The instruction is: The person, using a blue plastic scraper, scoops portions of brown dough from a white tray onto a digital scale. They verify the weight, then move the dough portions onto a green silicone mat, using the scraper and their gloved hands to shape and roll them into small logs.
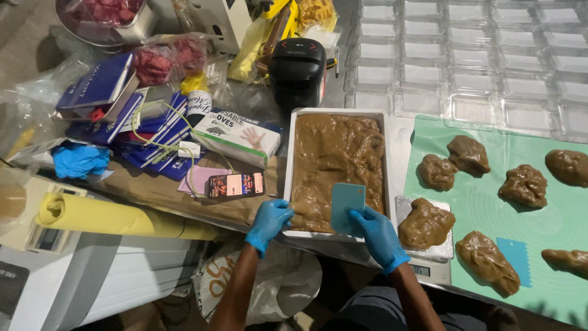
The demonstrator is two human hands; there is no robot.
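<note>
Brown paste [337, 153] lying in white tray [339, 113]; right hand [375, 233] gripping teal scraper [347, 207], cutting near edge; left hand [269, 219] closed on tray rim, steadying. Better pressing blade straight down, taking even portion.

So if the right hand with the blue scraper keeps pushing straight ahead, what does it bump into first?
Probably the brown dough in the white rectangular tray; the right hand holds the scraper there.

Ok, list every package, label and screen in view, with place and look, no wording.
Glove box: left of the tray, white and green, lying flat.
Phone: below it, screen lit.
Scale display: small grey screen under the dough lump.
Blue booklets: far left, stacked.
</note>
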